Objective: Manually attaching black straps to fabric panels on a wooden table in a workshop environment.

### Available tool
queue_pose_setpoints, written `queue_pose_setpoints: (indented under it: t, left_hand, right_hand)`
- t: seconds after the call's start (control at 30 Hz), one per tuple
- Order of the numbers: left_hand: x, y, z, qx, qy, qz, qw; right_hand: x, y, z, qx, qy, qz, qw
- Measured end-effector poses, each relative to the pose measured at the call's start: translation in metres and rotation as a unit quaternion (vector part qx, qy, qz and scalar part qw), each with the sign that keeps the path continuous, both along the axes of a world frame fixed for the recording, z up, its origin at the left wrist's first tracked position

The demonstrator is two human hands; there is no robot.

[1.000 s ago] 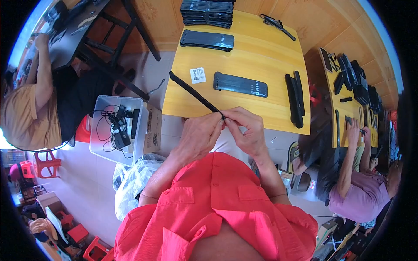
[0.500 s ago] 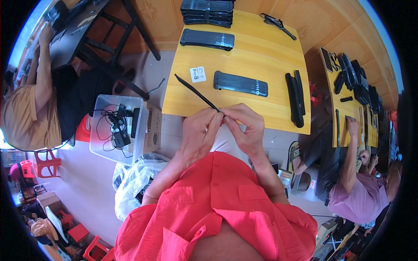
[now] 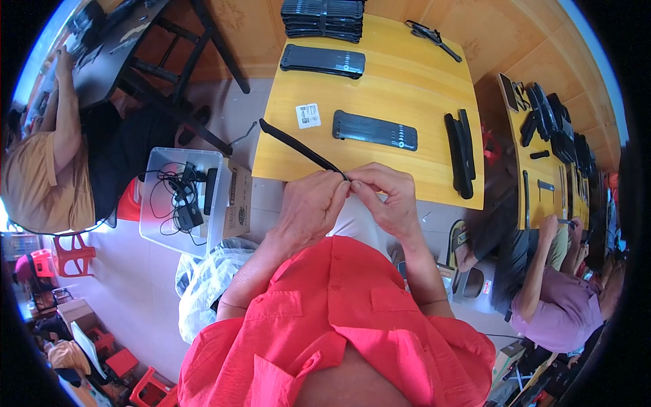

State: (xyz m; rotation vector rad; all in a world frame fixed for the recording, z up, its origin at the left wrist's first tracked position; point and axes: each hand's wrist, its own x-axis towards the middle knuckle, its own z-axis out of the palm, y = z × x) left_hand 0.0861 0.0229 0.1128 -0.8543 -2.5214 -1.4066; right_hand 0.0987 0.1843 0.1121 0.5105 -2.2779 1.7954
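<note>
A long, flat black strip (image 3: 296,144) slants up and leftward from my fingers, over the near left edge of the yellow table (image 3: 420,88). My left hand (image 3: 310,207) is closed around its near end. The fingertips of my right hand (image 3: 388,199) pinch at the same end, touching the left ones. What exactly sits between the fingertips is too small to tell. Past my hands lies a flat black packet (image 3: 375,130) with white printed marks. To its left is a white label sheet (image 3: 308,116). Two long black pieces (image 3: 459,154) lie side by side at the table's right.
At the far edge are a stack of black packets (image 3: 322,20), another packet pile (image 3: 323,61) and a black cable-like item (image 3: 434,41). A clear bin (image 3: 152,197) of cables and a plastic bag (image 3: 203,292) stand left. People work at tables on both sides.
The black strip has turned, showing its broader face, and its far tip has shifted slightly left. My left hand has rolled over a little. At right, a co-worker's hands have moved nearer their body.
</note>
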Motion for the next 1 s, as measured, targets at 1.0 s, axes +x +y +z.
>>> queue_pose_setpoints:
  t: [1.0]
  left_hand:
    - [-0.002,0.009,-0.010,0.086,0.059,0.061,0.993]
  right_hand:
    - [0.006,-0.015,-0.003,-0.105,-0.034,-0.061,0.992]
